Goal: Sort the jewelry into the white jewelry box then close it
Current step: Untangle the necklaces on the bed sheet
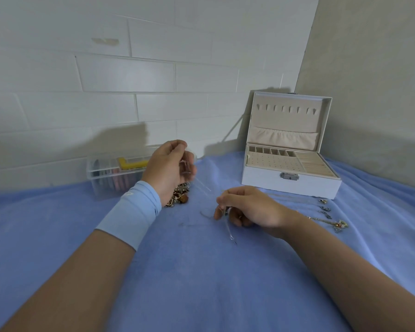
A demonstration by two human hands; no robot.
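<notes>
The white jewelry box (290, 185) stands open at the back right, its beige-lined lid upright. A tangled pile of jewelry (179, 196) lies on the blue cloth, partly hidden behind my left hand (168, 168). That hand is raised above the pile with fingers curled, pinching a thin chain (203, 188) that runs down toward my right hand (247, 209). My right hand rests on the cloth and pinches the chain's other part; a thin end (230, 232) trails below the fingers. Several pendant necklaces (326, 213) lie in a row to the right, in front of the box.
A clear plastic organizer (115, 173) with coloured items stands at the back left against the white brick wall. The blue cloth (201, 283) covers the whole surface. A grey wall closes the right side behind the box.
</notes>
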